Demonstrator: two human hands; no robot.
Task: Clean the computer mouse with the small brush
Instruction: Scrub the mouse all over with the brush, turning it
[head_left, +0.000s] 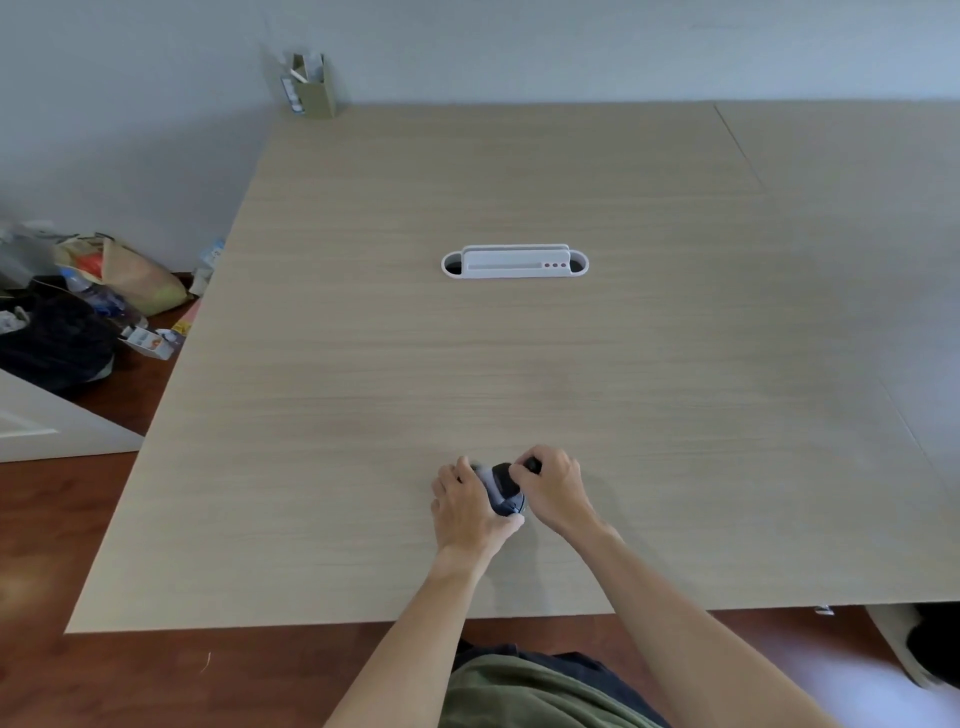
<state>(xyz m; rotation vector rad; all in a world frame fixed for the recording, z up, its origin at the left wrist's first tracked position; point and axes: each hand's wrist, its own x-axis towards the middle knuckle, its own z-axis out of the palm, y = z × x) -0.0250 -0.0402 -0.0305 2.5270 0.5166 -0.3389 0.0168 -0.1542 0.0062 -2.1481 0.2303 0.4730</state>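
Note:
A dark grey computer mouse (503, 491) sits near the front middle of the wooden table (363, 364). My left hand (465, 506) wraps around its left side and holds it. My right hand (553, 488) is closed on a small black brush (532, 464), whose handle end pokes out above the fingers. The brush head lies against the top of the mouse and is mostly hidden by my fingers. Both hands touch the mouse from either side.
A white cable-port cover (514, 262) is set into the table's middle. A cardboard box with items (310, 85) stands at the far left corner. Bags and bottles (104, 291) lie on the floor to the left.

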